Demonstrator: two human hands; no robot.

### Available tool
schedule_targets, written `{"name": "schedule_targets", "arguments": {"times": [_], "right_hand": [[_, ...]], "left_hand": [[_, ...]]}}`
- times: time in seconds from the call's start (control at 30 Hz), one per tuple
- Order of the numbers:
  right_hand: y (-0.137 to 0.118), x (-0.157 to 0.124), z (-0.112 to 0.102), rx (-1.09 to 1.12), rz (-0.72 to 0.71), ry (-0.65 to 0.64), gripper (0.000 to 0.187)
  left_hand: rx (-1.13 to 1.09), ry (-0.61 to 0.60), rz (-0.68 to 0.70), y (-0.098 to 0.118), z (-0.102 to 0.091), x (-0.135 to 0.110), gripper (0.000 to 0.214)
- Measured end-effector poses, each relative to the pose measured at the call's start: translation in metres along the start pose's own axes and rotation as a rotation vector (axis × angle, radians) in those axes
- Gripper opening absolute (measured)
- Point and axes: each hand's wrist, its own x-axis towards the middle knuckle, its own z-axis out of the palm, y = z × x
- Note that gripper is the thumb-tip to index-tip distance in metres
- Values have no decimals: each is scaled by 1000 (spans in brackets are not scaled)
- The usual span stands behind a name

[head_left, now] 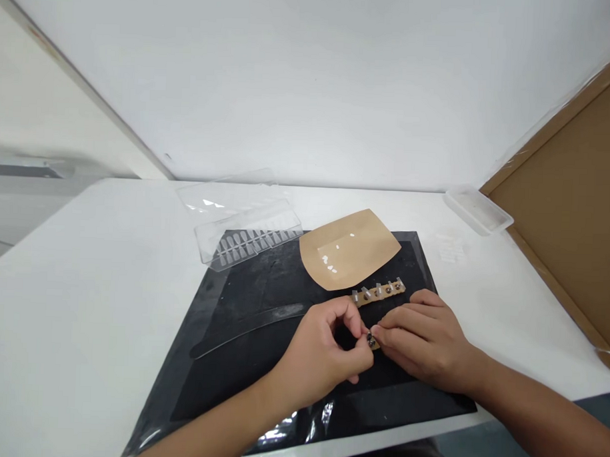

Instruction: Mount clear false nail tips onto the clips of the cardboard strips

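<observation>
My left hand [325, 346] is closed, thumb and forefinger pinched together at a small light-brown strip with dark round studs [372, 341]. Whatever lies between those fingertips is too small to make out. From the other side, my right hand [424, 336] has its fingers closed on the same strip and covers most of it. Just beyond both hands lies a second studded strip [383, 291], with several clear nail tips standing up from it. All this is over a black mat [260, 373].
A tan paper tray [369, 241] with small white pieces lies behind the strips. Left of it stands an open clear box [201, 248] of nail tips. A long dark nail file [241, 326] rests on the mat. At right are a translucent container [478, 211] and a cardboard box [571, 198].
</observation>
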Motion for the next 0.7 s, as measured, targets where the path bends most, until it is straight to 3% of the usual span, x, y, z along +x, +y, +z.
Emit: {"name": "schedule_targets", "arguments": {"times": [0.33, 0.7], "right_hand": [[5, -2, 5, 234, 138, 43, 11], [8, -2, 5, 369, 194, 61, 8]], "left_hand": [[-116, -80, -14, 6, -5, -1, 30], [-170, -106, 0, 10, -6, -3, 33]]}}
